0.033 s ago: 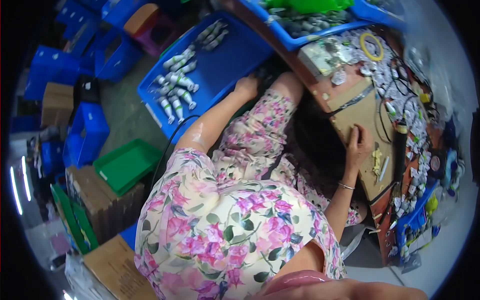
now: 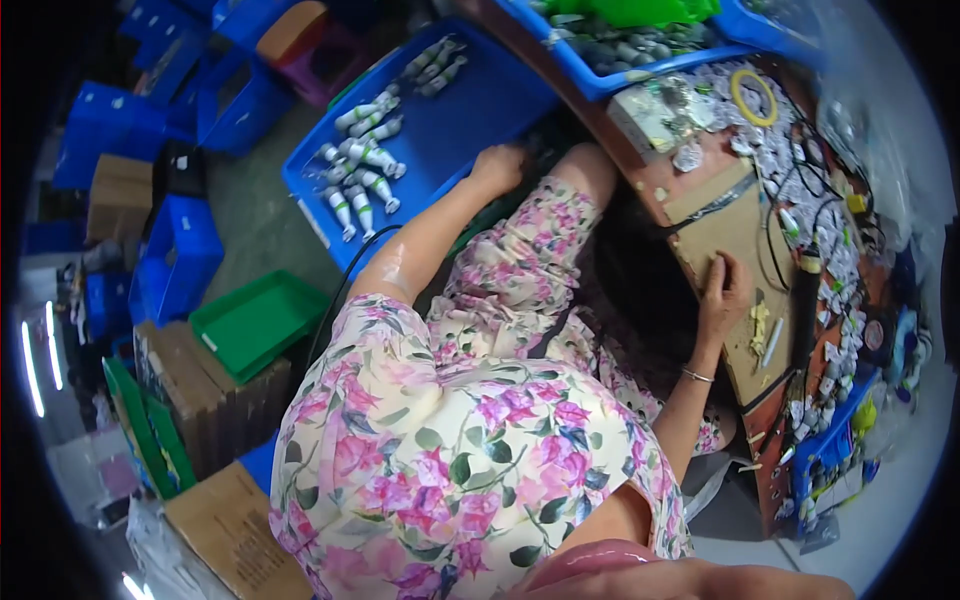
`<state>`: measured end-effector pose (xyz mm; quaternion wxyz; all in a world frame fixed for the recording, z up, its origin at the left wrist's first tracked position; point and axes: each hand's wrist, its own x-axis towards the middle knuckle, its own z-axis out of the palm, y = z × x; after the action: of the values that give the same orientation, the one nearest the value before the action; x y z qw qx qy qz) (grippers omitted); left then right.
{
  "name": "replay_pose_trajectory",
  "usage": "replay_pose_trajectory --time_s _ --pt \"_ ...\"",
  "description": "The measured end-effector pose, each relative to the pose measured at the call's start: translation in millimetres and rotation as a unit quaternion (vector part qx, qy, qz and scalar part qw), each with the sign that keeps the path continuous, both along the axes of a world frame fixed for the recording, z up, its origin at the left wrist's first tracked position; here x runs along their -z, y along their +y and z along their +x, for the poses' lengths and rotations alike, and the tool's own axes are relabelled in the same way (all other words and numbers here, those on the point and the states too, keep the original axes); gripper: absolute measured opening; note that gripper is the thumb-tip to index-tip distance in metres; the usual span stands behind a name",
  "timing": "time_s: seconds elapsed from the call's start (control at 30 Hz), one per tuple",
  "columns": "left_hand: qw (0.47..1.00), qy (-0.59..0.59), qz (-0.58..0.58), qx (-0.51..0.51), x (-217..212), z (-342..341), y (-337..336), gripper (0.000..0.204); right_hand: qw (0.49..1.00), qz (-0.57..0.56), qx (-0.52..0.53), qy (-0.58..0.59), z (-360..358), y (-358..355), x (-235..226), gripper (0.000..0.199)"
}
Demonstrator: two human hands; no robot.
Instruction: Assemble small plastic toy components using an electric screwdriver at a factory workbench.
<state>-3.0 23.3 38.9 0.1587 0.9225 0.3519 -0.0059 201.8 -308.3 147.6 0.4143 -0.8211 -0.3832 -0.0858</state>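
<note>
My left hand (image 2: 500, 170) is closed beside the edge of a blue tray (image 2: 455, 130), near my knee. Its fingertips go into shadow, so what they hold is hidden. Inside the tray lie several slim white pieces with green bands and grey parts (image 2: 370, 155), grouped at its left and far end. On the right, my right hand (image 2: 727, 298) rests on the edge of a brown board (image 2: 735, 225) on the workbench, its fingers loosely bent and apart with nothing visible in them. Beside that hand lie yellow scraps (image 2: 758, 325) and a thin white stick (image 2: 772, 342).
Many small clear and white parts (image 2: 840, 285) cover the bench's right side, with black cables, a yellow tape ring (image 2: 754, 97) and a white box (image 2: 645, 115). A blue bin (image 2: 600, 80) holds grey parts at the far end. A green tray (image 2: 255, 320) sits on cartons at left.
The whole view has shifted slightly. Both hands stay at the same places, the left beside the tray and the right on the board's edge.
</note>
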Motion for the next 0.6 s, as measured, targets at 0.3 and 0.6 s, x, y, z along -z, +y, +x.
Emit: replay_pose_trajectory --time_s 0.3,0.6 --pt "0.967 -0.043 0.139 -0.211 1 -185 76 0.022 1.000 -0.007 -0.024 -0.002 8 -4 5 0.009" --pt "0.947 0.063 0.138 -0.283 27 -232 96 0.046 1.000 0.014 0.001 -0.006 -1 -8 -4 0.006"
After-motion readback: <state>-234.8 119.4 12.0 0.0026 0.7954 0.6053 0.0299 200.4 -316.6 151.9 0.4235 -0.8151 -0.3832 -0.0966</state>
